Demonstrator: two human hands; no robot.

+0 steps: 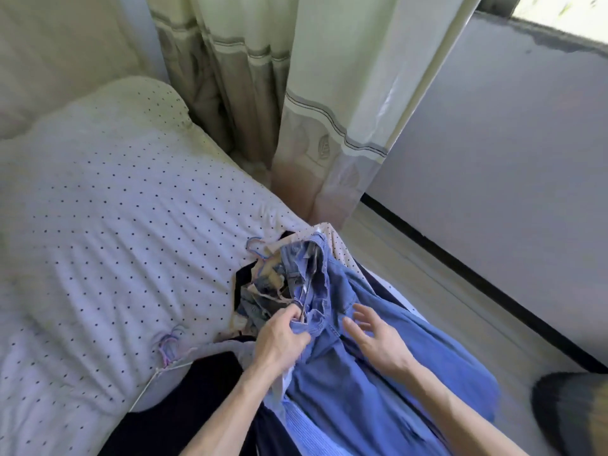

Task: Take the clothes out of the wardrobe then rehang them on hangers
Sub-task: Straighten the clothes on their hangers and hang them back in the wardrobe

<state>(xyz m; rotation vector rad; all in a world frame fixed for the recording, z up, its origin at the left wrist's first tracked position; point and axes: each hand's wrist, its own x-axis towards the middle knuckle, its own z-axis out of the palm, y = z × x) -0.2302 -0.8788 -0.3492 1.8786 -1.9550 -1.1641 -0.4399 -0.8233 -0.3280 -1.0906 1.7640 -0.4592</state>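
Faded blue denim jeans (339, 284) are being gripped at the waistband by the left hand (283, 340), fingers curled; the right hand (378, 340) is being held wide open just above them; they are lying on dark clothes (184, 390) beside the white dotted quilt (115, 225).

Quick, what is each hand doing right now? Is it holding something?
Left hand: closed, gripping the blue jeans near the waistband.
Right hand: open, fingers spread, holding nothing.

A polka-dot quilt (108, 209) lies on the left. Pale banded curtains (263, 77) hang beside a grey wall (493, 143) with a black baseboard (460, 269).
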